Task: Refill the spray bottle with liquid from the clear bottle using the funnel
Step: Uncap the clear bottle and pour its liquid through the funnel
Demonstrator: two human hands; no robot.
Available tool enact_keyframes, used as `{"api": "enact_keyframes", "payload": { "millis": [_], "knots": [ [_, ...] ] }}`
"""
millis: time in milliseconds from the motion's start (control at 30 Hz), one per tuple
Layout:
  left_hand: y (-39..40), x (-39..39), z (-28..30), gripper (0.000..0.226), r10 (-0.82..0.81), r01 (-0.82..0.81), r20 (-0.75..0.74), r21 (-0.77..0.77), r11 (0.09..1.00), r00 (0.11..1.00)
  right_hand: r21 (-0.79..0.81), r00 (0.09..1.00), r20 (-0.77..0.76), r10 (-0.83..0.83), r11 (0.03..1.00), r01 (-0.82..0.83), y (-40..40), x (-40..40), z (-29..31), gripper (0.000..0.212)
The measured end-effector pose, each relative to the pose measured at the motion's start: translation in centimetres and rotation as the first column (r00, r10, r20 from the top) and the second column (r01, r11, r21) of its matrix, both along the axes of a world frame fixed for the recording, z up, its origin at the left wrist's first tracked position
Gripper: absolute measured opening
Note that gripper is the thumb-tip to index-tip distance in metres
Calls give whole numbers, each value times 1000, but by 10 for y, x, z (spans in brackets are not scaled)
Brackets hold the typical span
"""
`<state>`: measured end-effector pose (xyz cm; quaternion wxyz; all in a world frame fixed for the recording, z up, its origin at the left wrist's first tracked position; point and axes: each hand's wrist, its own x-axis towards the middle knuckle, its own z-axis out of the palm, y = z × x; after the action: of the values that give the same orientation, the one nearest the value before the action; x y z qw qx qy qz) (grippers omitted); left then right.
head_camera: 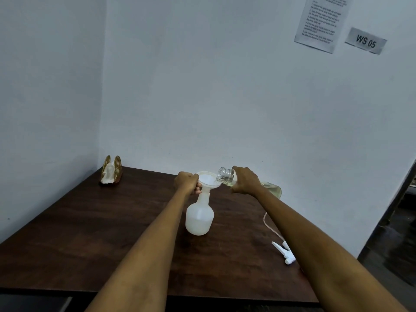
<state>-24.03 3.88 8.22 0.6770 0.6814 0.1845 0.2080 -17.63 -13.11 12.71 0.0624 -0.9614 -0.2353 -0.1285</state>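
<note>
Pouring clear bottle (227,176) into funnel (208,179), wall sign (365,41) reading "WS 05"

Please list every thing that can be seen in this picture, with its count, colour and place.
spray bottle: 1, white, table centre, upright
funnel: 1, white, in spray bottle's neck
clear bottle: 1, yellowish liquid, tilted over funnel
sprayer: 1, white, with tube, table right
napkin holder: 1, gold, far left corner
table: 1, dark brown
papers: 2, white, on wall
left hand: grips funnel
right hand: holds clear bottle
</note>
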Motion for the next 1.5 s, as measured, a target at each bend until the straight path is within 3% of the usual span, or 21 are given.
{"api": "enact_keyframes", "payload": {
  "millis": [1500],
  "knots": [
    [-2,0,1,28,9,-9,-2,-31,999,1000,5,1000,-8,21,1000,-21,-2,-3,3,46]
  ]
}}
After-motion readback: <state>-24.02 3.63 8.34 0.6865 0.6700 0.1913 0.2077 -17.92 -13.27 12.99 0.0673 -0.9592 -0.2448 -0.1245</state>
